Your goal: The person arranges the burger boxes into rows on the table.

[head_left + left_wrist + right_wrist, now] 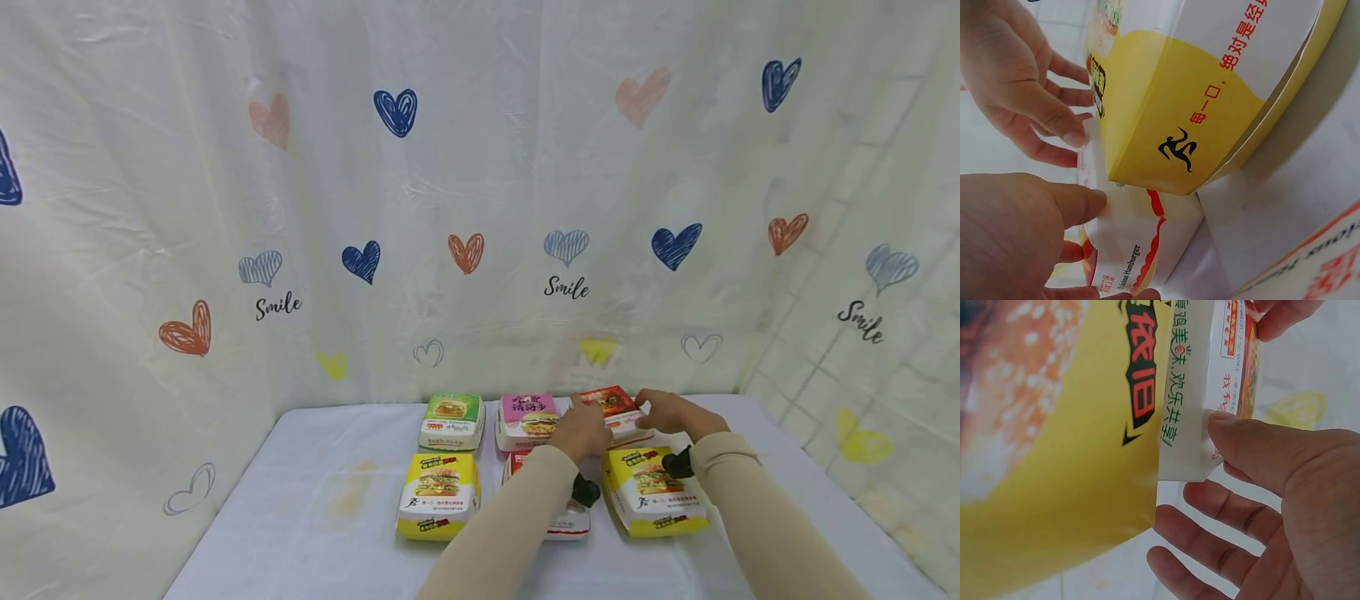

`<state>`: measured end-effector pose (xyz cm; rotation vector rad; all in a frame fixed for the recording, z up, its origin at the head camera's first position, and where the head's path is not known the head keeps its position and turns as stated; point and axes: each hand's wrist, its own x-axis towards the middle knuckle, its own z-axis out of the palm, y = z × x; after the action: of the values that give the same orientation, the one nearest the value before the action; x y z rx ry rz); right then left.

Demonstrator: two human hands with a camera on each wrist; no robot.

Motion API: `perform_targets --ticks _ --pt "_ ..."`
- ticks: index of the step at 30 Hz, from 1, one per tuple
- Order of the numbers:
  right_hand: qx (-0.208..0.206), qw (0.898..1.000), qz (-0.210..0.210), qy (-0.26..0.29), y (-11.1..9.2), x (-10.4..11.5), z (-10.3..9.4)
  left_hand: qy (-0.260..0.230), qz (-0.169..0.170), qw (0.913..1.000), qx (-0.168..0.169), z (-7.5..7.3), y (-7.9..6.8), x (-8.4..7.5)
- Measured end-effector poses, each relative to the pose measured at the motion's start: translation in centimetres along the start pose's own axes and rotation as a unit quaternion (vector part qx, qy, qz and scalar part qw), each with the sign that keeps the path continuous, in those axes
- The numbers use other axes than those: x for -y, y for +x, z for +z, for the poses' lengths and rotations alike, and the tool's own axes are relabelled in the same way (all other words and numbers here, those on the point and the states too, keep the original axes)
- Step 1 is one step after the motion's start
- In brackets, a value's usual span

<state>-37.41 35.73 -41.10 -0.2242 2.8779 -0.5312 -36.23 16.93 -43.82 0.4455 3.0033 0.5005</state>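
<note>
At the back right of the table lies a red-topped white hamburger box (619,414), with a hand at each side. My left hand (581,430) holds its left side, thumb at the near upper edge and fingers along the side in the left wrist view. Across from it, my right hand (669,413) holds the right side; its thumb (1229,428) presses on the box and the other fingers spread beside it. A yellow hamburger box (651,496) sits just in front, beneath the right wrist, and fills much of both wrist views.
A pink box (527,408) and a green box (453,417) line the back row. Nearer are another yellow box (438,497) and a red-and-white box (567,527), partly covered by the left sleeve. A white curtain (480,167) with hearts hangs behind the table.
</note>
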Motion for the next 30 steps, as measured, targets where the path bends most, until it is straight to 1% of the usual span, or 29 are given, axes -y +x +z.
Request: perform_targets --ticks 3,6,10,14,20,30 --pt "0.002 1.0 0.007 0.003 0.1 -0.1 0.0 0.013 0.005 0.9999 -0.002 -0.3 -0.2 -0.1" --pt "0.004 1.0 0.006 0.002 0.1 -0.2 0.0 0.03 0.017 0.9993 -0.012 -0.5 -0.2 -0.1" --pt "0.008 1.0 0.013 0.025 0.0 -0.3 0.1 0.045 0.032 0.9982 -0.023 -0.5 -0.2 0.1" --pt "0.02 0.999 0.025 0.04 -0.1 -0.2 0.2 0.039 0.028 0.9987 -0.018 -0.4 -0.1 0.2" --pt "0.025 0.998 0.033 0.044 -0.1 0.0 0.2 0.028 0.019 0.9994 -0.012 -0.5 -0.2 0.1" --pt "0.027 0.998 0.039 0.043 -0.8 0.8 -0.1 0.027 0.024 0.9992 -0.018 -0.2 0.0 0.2"
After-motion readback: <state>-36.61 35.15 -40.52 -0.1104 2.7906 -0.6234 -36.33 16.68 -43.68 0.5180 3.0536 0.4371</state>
